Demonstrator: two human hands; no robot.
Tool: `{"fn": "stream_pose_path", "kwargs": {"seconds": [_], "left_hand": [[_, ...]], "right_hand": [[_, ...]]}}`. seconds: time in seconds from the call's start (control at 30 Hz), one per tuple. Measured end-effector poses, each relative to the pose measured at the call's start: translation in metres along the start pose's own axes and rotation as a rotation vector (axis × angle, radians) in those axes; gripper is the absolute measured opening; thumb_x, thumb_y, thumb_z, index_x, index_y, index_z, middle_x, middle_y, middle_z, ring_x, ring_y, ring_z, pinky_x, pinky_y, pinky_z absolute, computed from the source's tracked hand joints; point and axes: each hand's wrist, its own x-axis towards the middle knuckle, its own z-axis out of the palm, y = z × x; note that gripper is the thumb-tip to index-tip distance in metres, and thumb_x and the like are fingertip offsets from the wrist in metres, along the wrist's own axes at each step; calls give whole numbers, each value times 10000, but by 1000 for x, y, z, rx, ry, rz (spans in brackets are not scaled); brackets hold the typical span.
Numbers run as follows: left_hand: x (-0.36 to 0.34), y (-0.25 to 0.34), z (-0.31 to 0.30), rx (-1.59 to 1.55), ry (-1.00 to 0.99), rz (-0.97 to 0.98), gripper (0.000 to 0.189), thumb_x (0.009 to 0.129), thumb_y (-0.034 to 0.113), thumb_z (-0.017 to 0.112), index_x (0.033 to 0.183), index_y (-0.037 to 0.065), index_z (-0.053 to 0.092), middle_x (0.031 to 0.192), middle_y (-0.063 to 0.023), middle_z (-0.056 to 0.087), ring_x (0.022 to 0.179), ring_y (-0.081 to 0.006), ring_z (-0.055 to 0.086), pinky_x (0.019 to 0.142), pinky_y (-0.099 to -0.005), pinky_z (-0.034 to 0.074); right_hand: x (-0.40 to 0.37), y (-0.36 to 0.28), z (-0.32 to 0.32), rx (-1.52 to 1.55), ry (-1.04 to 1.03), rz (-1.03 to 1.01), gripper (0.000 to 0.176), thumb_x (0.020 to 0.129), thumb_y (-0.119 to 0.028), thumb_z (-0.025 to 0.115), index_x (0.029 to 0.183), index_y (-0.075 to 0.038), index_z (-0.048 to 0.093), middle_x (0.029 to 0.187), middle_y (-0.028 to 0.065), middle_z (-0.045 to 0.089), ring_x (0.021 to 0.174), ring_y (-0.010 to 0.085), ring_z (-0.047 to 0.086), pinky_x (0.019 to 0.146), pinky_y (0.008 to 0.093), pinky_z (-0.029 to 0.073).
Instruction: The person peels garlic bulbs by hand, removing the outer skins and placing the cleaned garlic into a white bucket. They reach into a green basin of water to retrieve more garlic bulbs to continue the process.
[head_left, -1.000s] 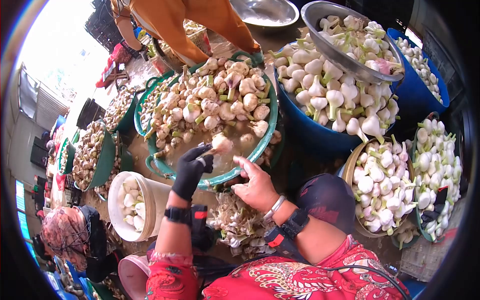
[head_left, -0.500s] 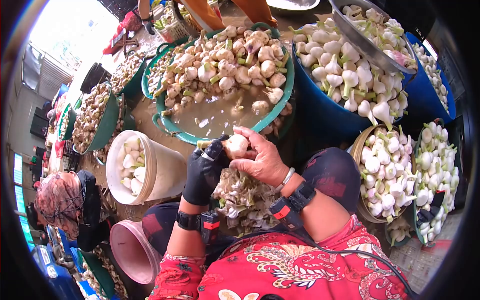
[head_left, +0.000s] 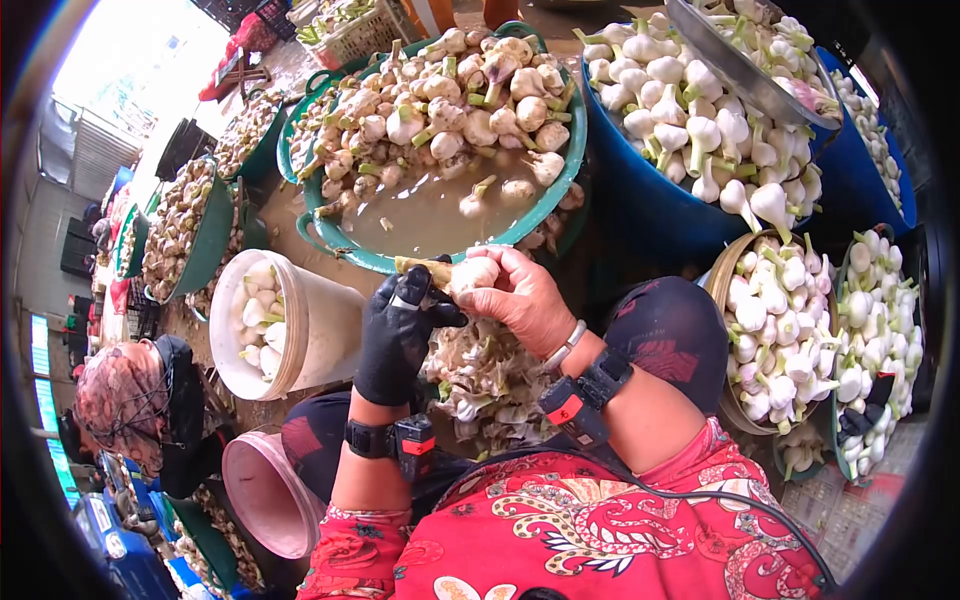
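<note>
A garlic bulb [head_left: 474, 274] with a thick pale stem is held between both hands, just in front of the green basin [head_left: 375, 262]. My left hand [head_left: 405, 325], in a black glove, is closed around its stem end. Bare fingers of my right hand [head_left: 525, 305] wrap the bulb from the right. Unpeeled bulbs [head_left: 440, 100] are heaped in the basin beside murky water. Below my hands lies a pile of loose peelings [head_left: 485, 385], between my knees.
A white bucket [head_left: 325, 330] of cleaned bulbs and a pink bucket [head_left: 265, 495] stand left. At right are a blue tub [head_left: 640, 215] heaped with white garlic, a metal bowl [head_left: 740, 75] on top, and a tan bucket [head_left: 725, 280]. A co-worker's head [head_left: 120, 400] is at far left.
Both hands have moved slightly up with the garlic, and more of its stem shows. The person in orange trousers beyond the basin has moved mostly out of view.
</note>
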Motion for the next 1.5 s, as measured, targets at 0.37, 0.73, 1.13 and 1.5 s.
{"fn": "stream_pose_path", "kwargs": {"seconds": [0.37,0.73,1.13,1.5], "left_hand": [[-5,-13,-6,239,111,-99,200,856,83,552,1010,-21,628,870,-81,654,694,-143,627,631,-283,529],[-20,-11,-21,155,-54,-156,300,797,33,599,1092,-15,614,984,-57,654,854,-178,629,773,-311,509],[-17,-5,3,-8,66,-194,252,806,65,635,1049,-2,632,880,-41,661,763,-117,605,715,-274,488],[-14,0,0,1083,-122,466,190,722,38,629,911,49,627,845,-149,633,792,-344,617,667,-364,488]], "right_hand": [[-4,12,-6,51,-88,139,395,923,-445,512,991,-61,574,739,23,588,598,77,525,505,197,391],[-6,2,-20,246,-106,437,348,920,-368,516,1074,-61,571,852,67,642,657,141,617,558,247,485],[-12,1,-1,-35,-78,93,471,923,-317,521,1259,-2,425,813,1,534,701,66,500,610,216,418],[-9,-3,-20,328,-409,857,429,898,-458,479,987,-54,595,731,108,629,530,140,549,486,247,430]]}}
